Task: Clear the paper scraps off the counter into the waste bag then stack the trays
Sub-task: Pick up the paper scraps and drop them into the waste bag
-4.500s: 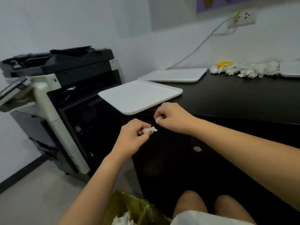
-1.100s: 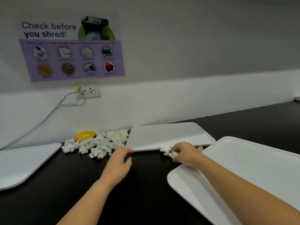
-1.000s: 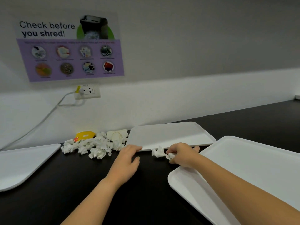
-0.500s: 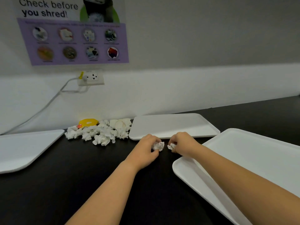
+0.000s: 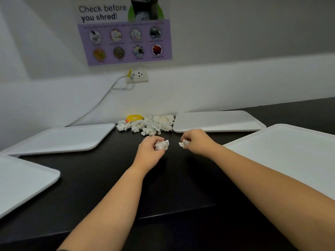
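scraps in both hands, pile still at the wall

nearest you, two trays flank the black counter (image 5: 181, 187): the near left tray (image 5: 21, 182) and the near right tray (image 5: 282, 153). above the counter's middle, your left hand (image 5: 150, 151) is curled round a crumpled scrap (image 5: 161, 145), and your right hand (image 5: 196, 142) pinches a smaller scrap (image 5: 184, 143). beyond them lie the far left tray (image 5: 63, 138) and the far right tray (image 5: 217, 121). between those two, against the wall, sits the scrap pile (image 5: 145, 126), with what may be a yellow tape dispenser (image 5: 134, 117) behind it. the scraps are light, soft and crushable: gather several in a loose fist. the trays look stiff and smooth; take them by the rims. the waste bag is out of view.
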`<state>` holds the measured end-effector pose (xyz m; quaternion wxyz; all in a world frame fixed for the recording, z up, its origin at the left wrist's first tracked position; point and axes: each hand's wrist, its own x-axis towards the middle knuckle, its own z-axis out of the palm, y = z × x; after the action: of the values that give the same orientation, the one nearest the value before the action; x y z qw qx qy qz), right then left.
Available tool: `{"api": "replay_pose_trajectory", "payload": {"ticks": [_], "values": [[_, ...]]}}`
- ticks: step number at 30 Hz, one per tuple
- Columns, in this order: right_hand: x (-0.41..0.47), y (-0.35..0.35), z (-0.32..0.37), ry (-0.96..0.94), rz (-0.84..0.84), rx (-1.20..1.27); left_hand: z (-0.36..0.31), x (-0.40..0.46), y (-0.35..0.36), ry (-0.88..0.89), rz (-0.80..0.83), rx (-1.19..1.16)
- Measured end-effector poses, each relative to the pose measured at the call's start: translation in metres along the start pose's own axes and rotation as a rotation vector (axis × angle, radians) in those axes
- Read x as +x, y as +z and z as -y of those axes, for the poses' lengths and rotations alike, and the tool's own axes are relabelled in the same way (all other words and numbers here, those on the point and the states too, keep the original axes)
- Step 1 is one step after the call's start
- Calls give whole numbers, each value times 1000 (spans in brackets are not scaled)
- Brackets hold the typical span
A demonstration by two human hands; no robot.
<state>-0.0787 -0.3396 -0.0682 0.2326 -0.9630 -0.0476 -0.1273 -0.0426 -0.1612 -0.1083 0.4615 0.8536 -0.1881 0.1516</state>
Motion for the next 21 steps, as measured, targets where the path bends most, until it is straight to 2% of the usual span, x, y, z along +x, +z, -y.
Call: {"api": "replay_pose_trajectory", "payload": {"ticks": [6,12,21], "values": [[-34,38,59,-107,30,105,7,-66,-59,-72,-89,-63],[-77,76,121,-209,-5,283,11,-142,-116,-72,-182,-69],[-128,124,204,-430,-25,396,40,-265,-184,-214,-440,-155]]}}
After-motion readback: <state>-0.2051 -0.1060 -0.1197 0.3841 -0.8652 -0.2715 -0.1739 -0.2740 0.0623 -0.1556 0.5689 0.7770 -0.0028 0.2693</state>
